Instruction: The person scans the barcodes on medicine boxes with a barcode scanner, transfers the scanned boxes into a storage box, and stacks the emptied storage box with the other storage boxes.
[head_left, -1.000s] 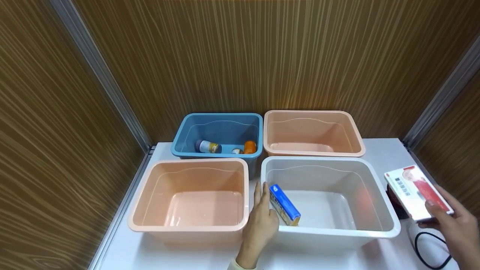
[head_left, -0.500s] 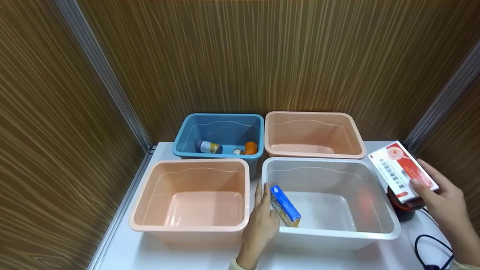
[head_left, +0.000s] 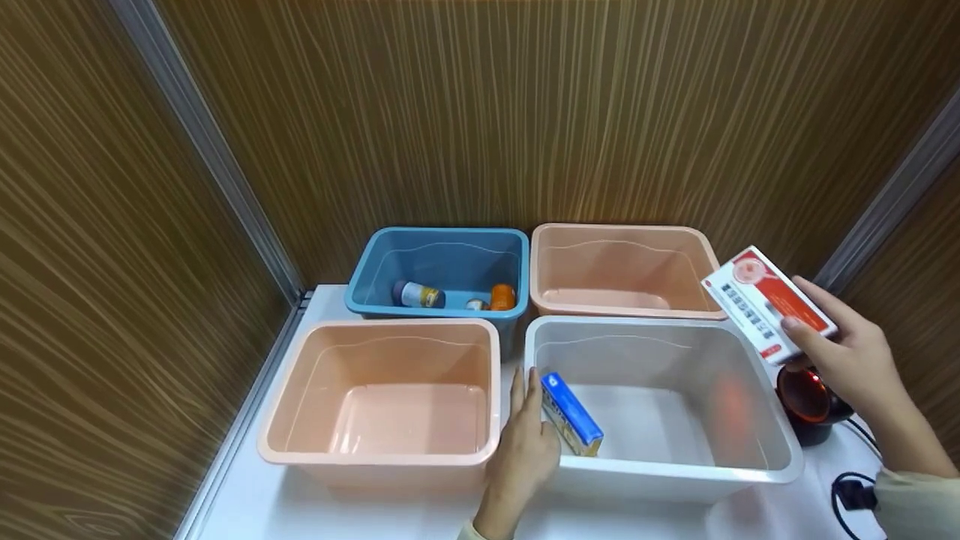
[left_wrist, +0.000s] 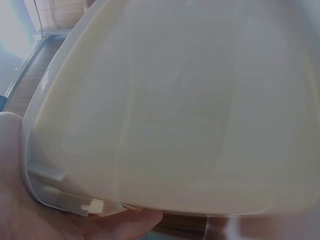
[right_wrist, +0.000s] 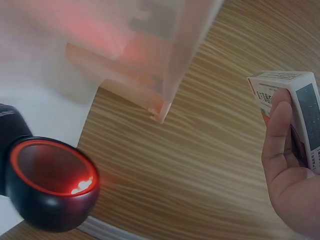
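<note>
My right hand (head_left: 847, 345) grips a white and red medicine box (head_left: 765, 304), raised above the back right corner of the white bin (head_left: 660, 471). The thumb lies across its printed face; in the right wrist view, fingers (right_wrist: 280, 120) lie against the box (right_wrist: 285, 75). Below this hand stands a round black scanner (head_left: 806, 394) with a glowing red ring. My left hand (head_left: 525, 450) rests at the front left corner of the white bin, fingers straight along its side. Close by, inside that bin, leans a blue and gold narrow box (head_left: 571, 412).
A peach bin (head_left: 379, 459) stands at the front left, and another peach bin (head_left: 626, 226) at the back right. The blue bin (head_left: 442, 231) at the back left holds several small bottles. A black cable (head_left: 840, 502) lies on the table at right; wooden panels (head_left: 525, 112) enclose the table.
My right hand has lifted the medicine box up and to the left, away from the table's right side, uncovering the scanner. The left hand has stayed at the white bin's corner.
</note>
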